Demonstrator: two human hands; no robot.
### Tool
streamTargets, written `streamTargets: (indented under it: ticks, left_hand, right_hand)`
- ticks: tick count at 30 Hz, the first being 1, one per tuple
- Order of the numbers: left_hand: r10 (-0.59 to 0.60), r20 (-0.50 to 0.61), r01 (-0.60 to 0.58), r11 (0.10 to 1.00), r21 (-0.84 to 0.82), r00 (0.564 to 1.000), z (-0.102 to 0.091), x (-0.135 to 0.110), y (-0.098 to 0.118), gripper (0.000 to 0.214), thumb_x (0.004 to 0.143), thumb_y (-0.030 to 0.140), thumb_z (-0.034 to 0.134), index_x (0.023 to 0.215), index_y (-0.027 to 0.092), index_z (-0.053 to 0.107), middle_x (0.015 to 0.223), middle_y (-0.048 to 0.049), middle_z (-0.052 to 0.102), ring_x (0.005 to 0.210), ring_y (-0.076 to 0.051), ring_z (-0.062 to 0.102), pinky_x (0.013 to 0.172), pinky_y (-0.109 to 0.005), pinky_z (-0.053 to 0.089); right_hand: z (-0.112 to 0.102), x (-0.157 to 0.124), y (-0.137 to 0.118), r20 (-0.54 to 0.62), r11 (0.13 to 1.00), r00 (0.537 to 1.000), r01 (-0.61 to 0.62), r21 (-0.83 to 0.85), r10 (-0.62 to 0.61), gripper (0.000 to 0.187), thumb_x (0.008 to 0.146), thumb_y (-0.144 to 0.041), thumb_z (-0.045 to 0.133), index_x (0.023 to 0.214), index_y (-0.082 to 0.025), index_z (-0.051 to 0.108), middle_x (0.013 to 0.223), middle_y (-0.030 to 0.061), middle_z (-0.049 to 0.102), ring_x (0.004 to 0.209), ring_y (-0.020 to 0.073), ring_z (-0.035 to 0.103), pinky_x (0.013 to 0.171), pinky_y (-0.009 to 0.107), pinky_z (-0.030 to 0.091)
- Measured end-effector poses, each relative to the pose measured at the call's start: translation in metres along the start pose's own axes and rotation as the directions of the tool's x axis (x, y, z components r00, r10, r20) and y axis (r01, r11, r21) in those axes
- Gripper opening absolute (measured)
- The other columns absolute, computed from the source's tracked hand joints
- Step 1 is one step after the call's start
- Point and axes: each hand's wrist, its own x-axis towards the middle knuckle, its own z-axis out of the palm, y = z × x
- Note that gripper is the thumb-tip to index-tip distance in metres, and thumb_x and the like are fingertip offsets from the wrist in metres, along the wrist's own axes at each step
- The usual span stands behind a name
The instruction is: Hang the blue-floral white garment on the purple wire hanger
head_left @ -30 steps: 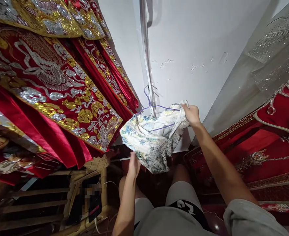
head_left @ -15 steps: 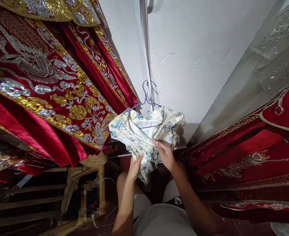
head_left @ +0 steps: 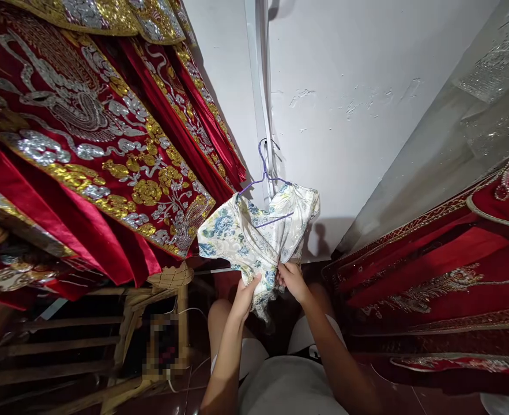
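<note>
The right hand (head_left: 292, 281), at the blouse's (head_left: 251, 242) right-side sleeve a second ago, is now lower, at the front flap, just beside the left hand (head_left: 245, 297). Both hands are nearly closed, pinching cloth between thumb and fingers. Above them, the blouse hangs on a purple hanger (head_left: 264, 174), white with blue-and-yellow flowers, its neckline crossed and creased.

Blouse (head_left: 241, 245) on hanger (head_left: 264, 171), wall (head_left: 336, 63) behind, hanging cloth (head_left: 111, 155) left, garments (head_left: 431, 276) right, furniture (head_left: 124, 328) lower left
</note>
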Motion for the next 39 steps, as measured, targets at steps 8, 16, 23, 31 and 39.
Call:
streamTargets:
  ticks: [8, 16, 23, 31, 39]
  left_hand:
    - [0.734, -0.393, -0.421, 0.654, 0.628, 0.554, 0.003, -0.009, -0.026, 0.054, 0.089, 0.043, 0.068, 0.134, 0.019, 0.051, 0.142, -0.0189, 0.051, 0.137, -0.031, 0.048, 0.116, -0.049, 0.037]
    - [0.52, 0.213, -0.525, 0.578, 0.625, 0.827, 0.045, 0.001, -0.027, 0.012, 0.094, 0.028, 0.055, 0.091, 0.02, 0.063, 0.082, -0.004, 0.066, 0.08, -0.02, 0.063, 0.076, -0.031, 0.051]
    - [0.469, 0.088, -0.444, 0.737, 0.51, 0.879, 0.05, -0.003, -0.018, 0.019, 0.091, 0.035, 0.06, 0.083, 0.02, 0.07, 0.078, -0.0039, 0.068, 0.074, -0.019, 0.061, 0.073, -0.029, 0.048]
    - [0.421, 0.062, -0.395, 0.777, 0.49, 0.905, 0.043, -0.01, -0.022, 0.022, 0.091, 0.037, 0.061, 0.089, 0.02, 0.075, 0.082, -0.0061, 0.068, 0.076, -0.021, 0.062, 0.073, -0.03, 0.048]
    - [0.407, 0.187, -0.436, 0.697, 0.569, 0.894, 0.055, 0.001, -0.038, 0.024, 0.092, 0.032, 0.055, 0.072, 0.019, 0.06, 0.069, -0.0018, 0.056, 0.068, -0.017, 0.052, 0.069, -0.028, 0.041]
  right_hand:
    - [-0.007, -0.015, -0.016, -0.054, 0.998, 0.997, 0.064, 0.021, -0.063, 0.057, 0.077, -0.072, 0.06, 0.052, -0.021, 0.052, 0.044, -0.0014, 0.046, 0.043, 0.0106, 0.038, 0.047, 0.027, 0.031]
    - [-0.007, -0.021, -0.01, 0.008, 0.98, 0.995, 0.095, -0.173, -0.095, 0.051, 0.085, -0.059, 0.054, 0.051, -0.022, 0.05, 0.044, -0.0016, 0.046, 0.046, 0.0132, 0.045, 0.052, 0.028, 0.036]
    - [-0.019, -0.024, -0.012, 0.034, 0.928, 0.962, 0.269, -0.257, -0.269, 0.025, 0.09, -0.047, 0.06, 0.083, -0.023, 0.055, 0.066, -0.0024, 0.06, 0.061, 0.0163, 0.056, 0.063, 0.028, 0.042]
    - [-0.012, -0.02, -0.014, 0.15, 1.0, 0.989, 0.015, -0.005, -0.014, 0.033, 0.079, -0.047, 0.063, 0.06, -0.023, 0.05, 0.049, -0.0038, 0.047, 0.048, 0.0118, 0.041, 0.049, 0.026, 0.031]
    - [-0.027, 0.037, -0.164, -0.039, 0.943, 0.967, 0.252, 0.216, -0.25, 0.029, 0.074, -0.041, 0.079, 0.066, -0.019, 0.062, 0.051, -0.0044, 0.046, 0.045, 0.0074, 0.034, 0.042, 0.024, 0.024]
